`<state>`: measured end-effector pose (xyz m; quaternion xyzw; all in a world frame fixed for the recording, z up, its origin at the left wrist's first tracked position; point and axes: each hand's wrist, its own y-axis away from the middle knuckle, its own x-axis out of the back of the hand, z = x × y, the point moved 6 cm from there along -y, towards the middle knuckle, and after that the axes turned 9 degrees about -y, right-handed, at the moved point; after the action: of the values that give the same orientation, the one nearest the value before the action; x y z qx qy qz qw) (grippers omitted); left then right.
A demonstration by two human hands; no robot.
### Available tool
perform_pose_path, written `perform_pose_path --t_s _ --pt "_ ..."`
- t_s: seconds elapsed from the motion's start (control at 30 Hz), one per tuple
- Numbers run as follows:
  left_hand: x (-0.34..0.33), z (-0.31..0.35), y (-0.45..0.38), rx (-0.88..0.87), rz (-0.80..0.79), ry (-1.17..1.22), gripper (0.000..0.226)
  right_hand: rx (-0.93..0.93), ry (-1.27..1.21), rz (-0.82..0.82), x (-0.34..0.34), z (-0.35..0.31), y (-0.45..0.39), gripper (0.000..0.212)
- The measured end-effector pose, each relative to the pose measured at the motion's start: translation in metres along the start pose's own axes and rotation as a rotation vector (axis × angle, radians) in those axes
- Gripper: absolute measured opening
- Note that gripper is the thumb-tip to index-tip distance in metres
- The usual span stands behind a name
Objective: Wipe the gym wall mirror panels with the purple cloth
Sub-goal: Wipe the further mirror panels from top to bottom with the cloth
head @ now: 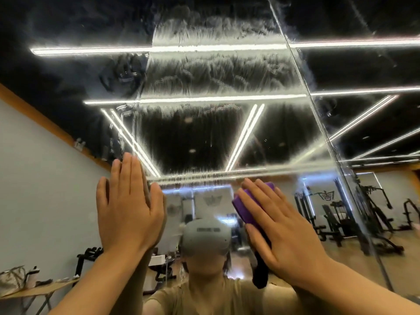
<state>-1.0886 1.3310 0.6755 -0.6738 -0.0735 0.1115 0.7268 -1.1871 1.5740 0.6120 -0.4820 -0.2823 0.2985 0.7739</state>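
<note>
The wall mirror panel [204, 137] fills the view ahead and carries streaky wet smears across its upper middle. A vertical seam [318, 114] divides it from the adjoining panel [375, 71] on the right. My right hand [279, 233] lies flat on the glass at lower right and presses the purple cloth [246, 206] against it; the cloth shows above my thumb and under my fingers. My left hand [129, 205] rests flat on the mirror at lower left, fingers straight and together, holding nothing.
The glass reflects a person wearing a grey headset [206, 237], ceiling light strips [181, 100] and gym machines [354, 214] at right. A folding table [38, 289] with a bag and bottles appears at lower left, a grey wall behind it.
</note>
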Motion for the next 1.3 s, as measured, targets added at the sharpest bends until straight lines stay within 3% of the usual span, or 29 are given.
perform_pose_path --t_s 0.13,0.43,0.57,0.77,0.87,1.0,1.3 --pt "-0.001 -0.001 0.0 0.004 0.006 -0.022 0.072 -0.047 -0.014 0.02 0.007 0.018 -0.04 0.06" --pt "0.002 0.0 0.0 0.001 0.001 -0.02 0.072 -0.466 -0.012 0.026 0.044 0.099 -0.193 0.061" --pt "0.004 0.001 0.001 0.002 0.002 -0.009 0.074 -0.357 -0.024 0.068 0.036 0.077 -0.158 0.061" --pt "0.002 0.001 0.002 0.001 0.013 0.001 0.074 -0.221 -0.032 0.078 0.012 0.02 -0.007 0.062" --pt "0.002 0.001 0.002 0.002 0.015 -0.001 0.074 -0.159 -0.015 0.056 0.007 0.011 0.024 0.063" --pt "0.001 0.001 0.0 -0.002 0.014 -0.007 0.074 -0.155 -0.025 0.038 0.009 0.023 0.007 0.064" --pt "0.001 0.001 -0.001 -0.006 0.033 -0.009 0.074 -0.347 0.005 0.07 0.042 0.099 -0.122 0.074"
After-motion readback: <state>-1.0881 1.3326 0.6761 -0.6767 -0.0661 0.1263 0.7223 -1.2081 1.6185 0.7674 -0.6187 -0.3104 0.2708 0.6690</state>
